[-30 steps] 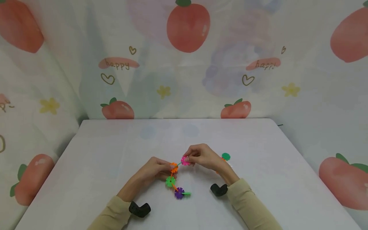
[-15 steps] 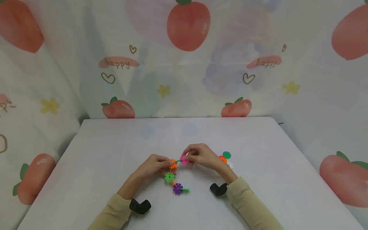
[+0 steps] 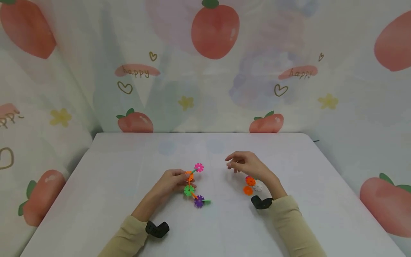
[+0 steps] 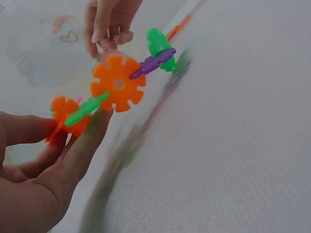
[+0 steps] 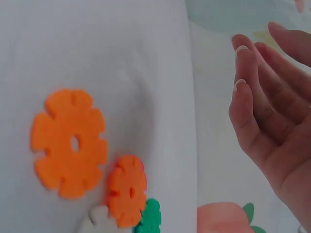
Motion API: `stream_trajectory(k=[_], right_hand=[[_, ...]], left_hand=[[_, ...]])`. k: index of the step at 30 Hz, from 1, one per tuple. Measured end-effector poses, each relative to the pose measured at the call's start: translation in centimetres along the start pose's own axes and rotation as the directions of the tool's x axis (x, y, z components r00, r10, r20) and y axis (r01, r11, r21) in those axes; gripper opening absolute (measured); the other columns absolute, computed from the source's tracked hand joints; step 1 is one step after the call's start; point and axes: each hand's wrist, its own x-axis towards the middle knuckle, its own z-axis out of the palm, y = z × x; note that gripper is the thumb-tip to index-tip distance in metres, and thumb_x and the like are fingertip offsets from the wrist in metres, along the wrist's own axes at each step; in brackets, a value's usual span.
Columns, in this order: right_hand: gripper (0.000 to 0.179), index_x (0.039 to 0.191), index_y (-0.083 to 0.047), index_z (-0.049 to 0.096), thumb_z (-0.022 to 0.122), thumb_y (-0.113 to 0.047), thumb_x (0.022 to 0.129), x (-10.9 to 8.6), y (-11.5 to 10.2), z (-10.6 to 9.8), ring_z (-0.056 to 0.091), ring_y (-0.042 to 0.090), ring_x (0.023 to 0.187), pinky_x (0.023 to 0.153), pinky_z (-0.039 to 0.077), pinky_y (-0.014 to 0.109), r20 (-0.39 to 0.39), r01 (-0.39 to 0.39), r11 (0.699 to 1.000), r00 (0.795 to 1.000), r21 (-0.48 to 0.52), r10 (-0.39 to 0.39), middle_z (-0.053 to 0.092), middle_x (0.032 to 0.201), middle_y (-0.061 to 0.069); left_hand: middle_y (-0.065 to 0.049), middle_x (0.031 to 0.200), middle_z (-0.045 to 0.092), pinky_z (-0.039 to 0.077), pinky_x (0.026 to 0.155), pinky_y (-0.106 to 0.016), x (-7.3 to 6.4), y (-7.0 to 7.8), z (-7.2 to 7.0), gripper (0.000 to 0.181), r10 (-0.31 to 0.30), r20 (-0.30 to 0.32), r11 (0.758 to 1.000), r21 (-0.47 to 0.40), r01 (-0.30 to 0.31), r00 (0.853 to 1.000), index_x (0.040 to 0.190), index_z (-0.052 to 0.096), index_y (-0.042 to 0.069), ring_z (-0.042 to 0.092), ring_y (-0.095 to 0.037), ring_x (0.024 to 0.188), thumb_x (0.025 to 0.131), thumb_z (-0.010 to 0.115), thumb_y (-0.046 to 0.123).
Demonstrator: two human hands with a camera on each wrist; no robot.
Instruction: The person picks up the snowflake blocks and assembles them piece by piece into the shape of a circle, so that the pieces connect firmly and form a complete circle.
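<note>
Under the left hand [image 3: 170,182] pinching it, an orange disc [image 3: 191,177] of the bright, notched chain [image 3: 189,190] is partly hidden; the right hand [image 3: 249,166] hovers, relaxed.

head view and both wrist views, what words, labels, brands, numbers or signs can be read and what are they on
"happy": left pink patch on the back wall.
"happy": right pink patch, same wall.
"pp", partly cut off: left wall.
Left wrist view's reddish patch: too blurred.
Flower-shaped discs: no readable text.
Black wrist pieces: too small to tell.
</note>
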Motion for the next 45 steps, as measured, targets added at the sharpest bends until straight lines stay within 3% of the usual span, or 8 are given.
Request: stream_trajectory(k=[12,17,22,30,37,41,45], right_hand=[[0.035,0.127,0.002,0.066,0.065,-0.020,0.101,-1.7,2.8,-4.2,0.069,0.036,0.088,0.083,0.059,0.042,-0.013,-0.090,0.996,0.996,0.008,0.090,0.075,0.105,0.021],[0.033,0.124,0.001,0.068,0.068,-0.021,0.099,-2.2,3.4,-5.1,0.067,0.030,0.090,0.085,0.058,0.041,-0.029,-0.138,0.986,0.990,-0.093,0.136,0.073,0.104,0.016],[0.029,0.121,-0.001,0.071,0.069,-0.018,0.098,-3.0,3.8,-5.9,0.063,0.024,0.101,0.086,0.053,0.035,-0.024,-0.213,0.958,0.977,-0.194,0.213,0.072,0.110,0.011],[0.031,0.116,0.001,0.070,0.076,-0.013,0.090,-3.4,4.9,-5.7,0.061,0.022,0.087,0.078,0.054,0.033,0.066,-0.310,0.933,0.943,-0.183,0.327,0.069,0.102,0.013],[0.027,0.103,-0.002,0.068,0.084,-0.013,0.084,-2.7,5.6,-4.6,0.056,0.020,0.079,0.069,0.051,0.030,0.050,-0.348,0.911,0.929,-0.222,0.367,0.062,0.091,0.008],[0.027,0.095,-0.003,0.065,0.085,-0.017,0.084,-2.4,5.7,-4.6,0.054,0.019,0.078,0.068,0.048,0.029,0.033,-0.334,0.909,0.935,-0.251,0.353,0.060,0.085,0.005],[0.025,0.093,-0.004,0.063,0.081,-0.020,0.087,-2.2,5.9,-4.8,0.054,0.018,0.073,0.066,0.047,0.029,0.027,-0.301,0.927,0.949,-0.225,0.315,0.060,0.082,0.004]], left_hand=[[-0.014,0.107,0.069,0.061,0.085,-0.028,0.6,-0.6,0.0,0.044,-0.062,-0.030,0.997,-0.048,0.060,0.998,0.133,0.055,-0.011,0.070,-0.018,0.092,0.107,0.056,0.024],[-0.015,0.104,0.072,0.061,0.086,-0.029,0.8,-0.5,0.2,0.047,-0.074,-0.012,0.997,-0.033,0.074,0.997,0.128,0.059,-0.011,0.073,-0.019,0.093,0.108,0.054,0.032],[-0.011,0.101,0.072,0.060,0.088,-0.029,0.8,-0.4,0.2,0.052,-0.088,0.002,0.996,0.008,0.088,0.996,0.127,0.062,-0.010,0.072,-0.018,0.092,0.105,0.058,0.038],[-0.008,0.094,0.075,0.059,0.091,-0.028,0.6,-0.7,0.2,0.050,-0.061,0.039,0.997,0.042,0.059,0.997,0.120,0.068,-0.007,0.072,-0.019,0.092,0.104,0.061,0.040],[-0.007,0.091,0.074,0.059,0.090,-0.028,0.6,-0.8,0.2,0.046,-0.049,0.042,0.998,0.051,0.047,0.998,0.121,0.068,-0.006,0.073,-0.019,0.092,0.103,0.062,0.036],[-0.007,0.092,0.074,0.060,0.089,-0.028,0.7,-0.8,0.3,0.045,-0.050,0.033,0.997,0.054,0.048,0.998,0.122,0.068,-0.005,0.073,-0.019,0.094,0.103,0.063,0.036],[-0.007,0.094,0.074,0.060,0.088,-0.027,0.7,-0.7,0.3,0.045,-0.060,0.022,0.997,0.041,0.059,0.998,0.122,0.067,-0.005,0.074,-0.019,0.093,0.103,0.064,0.035]])
